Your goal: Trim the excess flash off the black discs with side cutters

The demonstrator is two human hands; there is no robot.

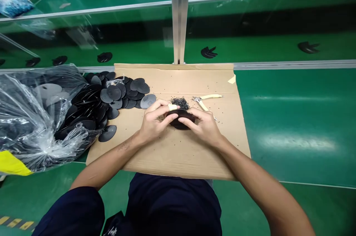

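At the far left of the frame a clear plastic bag [33, 117] lies on its side with its mouth facing the middle. Black discs show through it, and a yellow label [11, 163] sits at its lower edge. A pile of black discs [111, 95] fans out from the mouth onto the left edge of a cardboard sheet [172, 154], seemingly so that they lie near the left hand.

The cardboard covers the green table [292, 124] directly in front of the person. It probably serves as a work mat that spares the surface and catches scraps.

At the centre of the frame, the left hand [152, 123] and the right hand [204, 124] meet over the cardboard. Both are closed around one black disc [180, 119]. Each hand pinches an end between fingers and thumb, which lifts the disc just off the sheet. A pale wrap, perhaps tape, covers one left fingertip, likely to protect it from the disc's edge. Holding the disc from both sides keeps it steady and turned toward the person.

Just above the hands is a small heap of black bits [180, 102], with more specks scattered across the cardboard nearby. These look like trimmings gathered in one spot.

To the right of the heap, a pair of cutters with pale handles [207, 98] lies flat on the cardboard. Neither hand touches it, though it is close to the right hand.

Across the upper part of the frame runs a green belt, with a metal post [180, 13] rising at its centre. A few lone black pieces [208, 52] rest on the belt, well apart from each other.
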